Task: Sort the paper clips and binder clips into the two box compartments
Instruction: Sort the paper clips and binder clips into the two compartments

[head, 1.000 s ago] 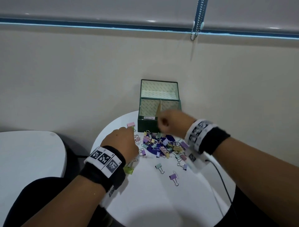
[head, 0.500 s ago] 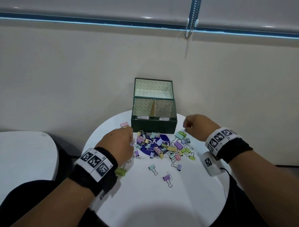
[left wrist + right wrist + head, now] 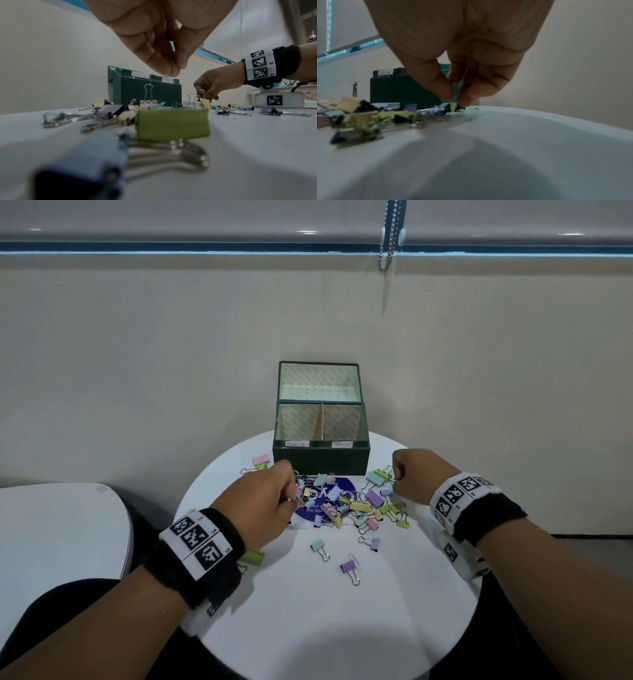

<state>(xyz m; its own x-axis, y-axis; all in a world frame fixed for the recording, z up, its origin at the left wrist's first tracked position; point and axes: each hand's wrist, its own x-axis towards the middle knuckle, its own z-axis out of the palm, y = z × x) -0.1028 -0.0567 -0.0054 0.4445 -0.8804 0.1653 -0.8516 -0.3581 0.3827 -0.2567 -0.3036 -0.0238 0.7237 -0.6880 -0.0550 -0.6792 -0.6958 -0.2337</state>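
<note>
A dark green box [image 3: 321,461] stands open at the back of the round white table [image 3: 342,628], with a divider between its two labelled compartments. In front of it lies a pile of pastel binder clips [image 3: 352,505]. My left hand [image 3: 270,501] hovers at the pile's left edge. Its fingertips [image 3: 171,70] are pinched together, and nothing shows between them. My right hand [image 3: 411,477] is at the pile's right edge. Its thumb and finger pinch the wire handle of a light green binder clip [image 3: 378,475], also seen tilted up [image 3: 205,103] and close by [image 3: 452,106].
A purple round sticker [image 3: 342,486] lies under the pile. Loose clips lie nearer me: a mint one [image 3: 318,546], a purple one [image 3: 349,566], and a large green one [image 3: 171,124] by my left wrist. A second white table [image 3: 61,529] stands left. The wall is close behind the box.
My right hand has come away from the box front, moved to the pile's right side and taken hold of a green clip. My left hand has stayed at the pile's left edge.
</note>
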